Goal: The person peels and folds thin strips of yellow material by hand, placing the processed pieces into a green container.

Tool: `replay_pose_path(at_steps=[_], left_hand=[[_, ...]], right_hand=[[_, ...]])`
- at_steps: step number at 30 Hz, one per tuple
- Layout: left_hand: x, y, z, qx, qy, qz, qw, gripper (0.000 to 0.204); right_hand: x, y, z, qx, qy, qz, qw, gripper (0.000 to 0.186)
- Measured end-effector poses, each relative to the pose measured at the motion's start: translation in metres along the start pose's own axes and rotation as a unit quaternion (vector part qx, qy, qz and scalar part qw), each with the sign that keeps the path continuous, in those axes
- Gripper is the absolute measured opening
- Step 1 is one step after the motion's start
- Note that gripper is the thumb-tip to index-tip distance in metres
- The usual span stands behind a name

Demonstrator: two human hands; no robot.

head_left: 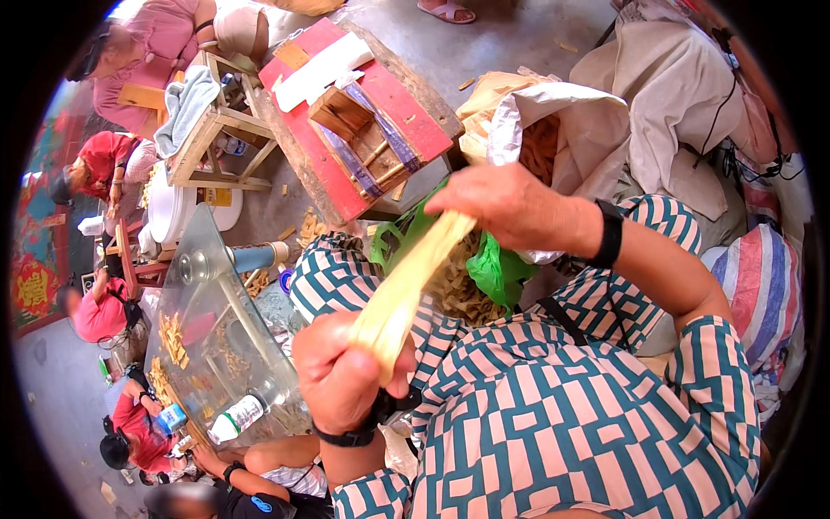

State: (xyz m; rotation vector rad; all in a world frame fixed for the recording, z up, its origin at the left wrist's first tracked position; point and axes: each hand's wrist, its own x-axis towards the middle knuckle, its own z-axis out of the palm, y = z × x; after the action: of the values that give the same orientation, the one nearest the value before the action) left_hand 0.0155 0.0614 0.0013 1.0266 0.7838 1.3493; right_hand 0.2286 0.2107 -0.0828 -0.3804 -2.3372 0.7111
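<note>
I have a bundle of pale yellow strips (406, 285) stretched between both hands in front of my chest, above the green bag (493, 268) of cut pieces. My left hand (346, 372) is closed in a fist around the lower end; my right hand (501, 203) is closed over the upper end, pinching it. As I judge it, the pull goes best with even tension, both grips firm near the ends so no strip slips, and the bundle kept over the bag.
</note>
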Motion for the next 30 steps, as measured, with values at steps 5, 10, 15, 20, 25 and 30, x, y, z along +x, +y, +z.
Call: replay_pose_path(at_steps=[5, 10, 15, 20, 25, 30], left_hand=[[-0.010, 0.027, 0.005, 0.135, -0.043, 0.171, 0.975, 0.030], [0.008, 0.015, 0.022, 0.608, -0.051, 0.244, 0.753, 0.029], [-0.001, -0.012, 0.028, 0.693, -0.056, 0.239, 0.678, 0.022], [-0.004, -0.027, 0.032, 0.716, -0.017, 0.284, 0.638, 0.019], [-0.007, -0.036, 0.030, 0.737, 0.099, 0.308, 0.594, 0.021], [-0.015, -0.044, 0.022, 0.537, 0.187, 0.221, 0.792, 0.020]], right_hand=[[0.029, -0.092, -0.032, 0.302, -0.087, 0.001, 0.949, 0.023], [0.035, -0.095, -0.046, 0.439, -0.141, 0.180, 0.869, 0.039], [0.011, -0.076, -0.030, 0.442, -0.213, 0.290, 0.822, 0.040], [0.000, -0.079, -0.020, 0.548, -0.110, 0.358, 0.748, 0.024], [0.008, -0.075, -0.027, 0.674, -0.034, 0.330, 0.660, 0.024], [0.003, -0.072, -0.021, 0.595, -0.048, 0.330, 0.731, 0.027]])
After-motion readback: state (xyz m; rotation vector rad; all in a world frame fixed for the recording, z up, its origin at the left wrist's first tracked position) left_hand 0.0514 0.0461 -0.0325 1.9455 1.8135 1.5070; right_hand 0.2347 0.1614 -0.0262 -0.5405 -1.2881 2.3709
